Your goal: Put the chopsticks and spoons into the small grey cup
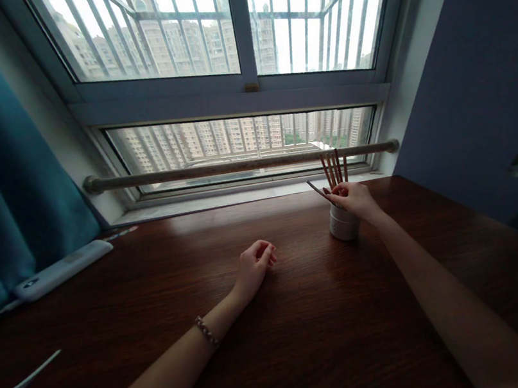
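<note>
My right hand (352, 198) is at a white round holder (344, 226) on the brown wooden table. Its fingers pinch a thin, dark chopstick (317, 189) that slants up to the left over the rim. Several reddish-brown chopsticks (337, 168) stand upright in the holder, their lower ends hidden by the hand and the holder wall. To the left, my left hand (257, 262) rests on the table with its fingers loosely curled, and nothing shows in them. A bracelet (206, 331) circles that wrist.
A white power strip (66, 269) lies at the table's left edge, beside a blue curtain (4, 180). Nearer lies a white cable (22, 385). Behind the table runs a horizontal rail (211, 170) in front of a barred window. A dark wall (459, 99) stands at the right.
</note>
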A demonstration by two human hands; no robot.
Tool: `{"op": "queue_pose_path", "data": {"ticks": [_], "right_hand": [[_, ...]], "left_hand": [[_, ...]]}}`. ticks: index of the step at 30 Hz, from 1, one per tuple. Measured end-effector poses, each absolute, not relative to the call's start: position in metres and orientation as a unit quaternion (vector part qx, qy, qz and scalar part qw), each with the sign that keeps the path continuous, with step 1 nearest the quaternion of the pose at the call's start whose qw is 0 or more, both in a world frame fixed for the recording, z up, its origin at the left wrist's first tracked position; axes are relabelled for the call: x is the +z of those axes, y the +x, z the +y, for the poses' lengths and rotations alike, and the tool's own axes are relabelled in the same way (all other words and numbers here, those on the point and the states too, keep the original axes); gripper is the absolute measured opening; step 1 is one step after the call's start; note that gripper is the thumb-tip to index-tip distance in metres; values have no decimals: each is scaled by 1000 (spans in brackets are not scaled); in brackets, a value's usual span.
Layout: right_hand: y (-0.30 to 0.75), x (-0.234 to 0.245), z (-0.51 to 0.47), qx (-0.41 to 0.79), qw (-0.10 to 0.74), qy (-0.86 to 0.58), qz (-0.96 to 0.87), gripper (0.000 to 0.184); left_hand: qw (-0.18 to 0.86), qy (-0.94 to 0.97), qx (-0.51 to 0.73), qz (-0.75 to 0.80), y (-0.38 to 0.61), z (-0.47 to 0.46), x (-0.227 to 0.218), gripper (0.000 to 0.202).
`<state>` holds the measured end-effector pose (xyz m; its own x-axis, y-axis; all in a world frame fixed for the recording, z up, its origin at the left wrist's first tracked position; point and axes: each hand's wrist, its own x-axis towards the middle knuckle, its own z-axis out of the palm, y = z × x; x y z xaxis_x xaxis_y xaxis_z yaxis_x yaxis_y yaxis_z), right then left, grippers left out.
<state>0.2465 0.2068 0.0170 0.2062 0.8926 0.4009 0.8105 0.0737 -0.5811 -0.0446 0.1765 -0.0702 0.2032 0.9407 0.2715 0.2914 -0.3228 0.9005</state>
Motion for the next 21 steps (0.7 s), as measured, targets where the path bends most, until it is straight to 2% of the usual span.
{"op": "queue_pose_path", "data": {"ticks": [5,13,16,21], "right_hand": [[238,17,203,54,409,-690,-594,41],[238,20,203,166,433,-679,-569,39],[242,30,198,126,424,-688,-576,38],[218,62,164,-49,439,-653,-615,28]], "left_hand": [[369,683,441,450,-45,177,-72,25],[375,683,440,447,-44,176,-71,26],[370,684,441,449,-44,174,-68,27],[355,694,429,457,-45,169,-64,40]]}}
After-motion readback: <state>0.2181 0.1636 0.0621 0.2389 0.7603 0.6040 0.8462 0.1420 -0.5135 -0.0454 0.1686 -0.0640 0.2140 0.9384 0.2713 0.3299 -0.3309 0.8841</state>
